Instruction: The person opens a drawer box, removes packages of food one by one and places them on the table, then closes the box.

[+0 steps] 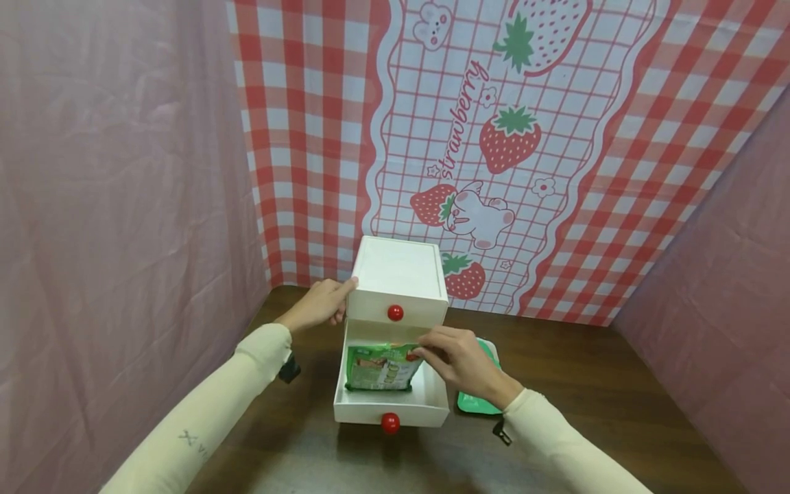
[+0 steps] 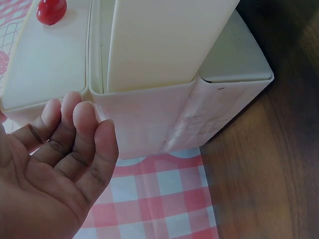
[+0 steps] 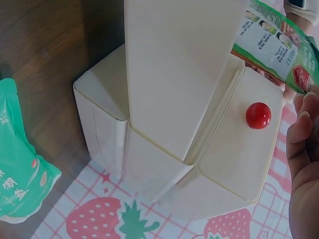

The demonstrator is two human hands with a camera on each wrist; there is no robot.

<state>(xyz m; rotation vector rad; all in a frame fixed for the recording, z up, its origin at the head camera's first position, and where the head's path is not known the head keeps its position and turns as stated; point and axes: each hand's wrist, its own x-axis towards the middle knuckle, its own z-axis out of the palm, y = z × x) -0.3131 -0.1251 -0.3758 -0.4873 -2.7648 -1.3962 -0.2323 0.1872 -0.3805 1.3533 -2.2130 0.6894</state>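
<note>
1 hand [image 1: 465,360] pinches a packet [image 1: 378,370] over the drawer [image 1: 358,413].

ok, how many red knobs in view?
2. One red knob on the closed top drawer, another red knob on the open drawer below. The open drawer may hide one lower down.

The person over there wears long, pale cream sleeves, smooth along the forearm and fairly close-fitting. On the left sleeve [image 1: 225,398] I can make out a small dark marking [image 1: 194,442], a crossed, star-like figure with a few letters beside it, too small to read properly. The fabric ends at the wrists, leaving the left hand [image 1: 316,303] and the right hand [image 1: 464,360] bare. A chunky black piece [image 1: 289,369] sticks out under the left cuff; an angular black fitting [image 1: 503,432] juts from beneath the right sleeve [image 1: 568,439].
</note>
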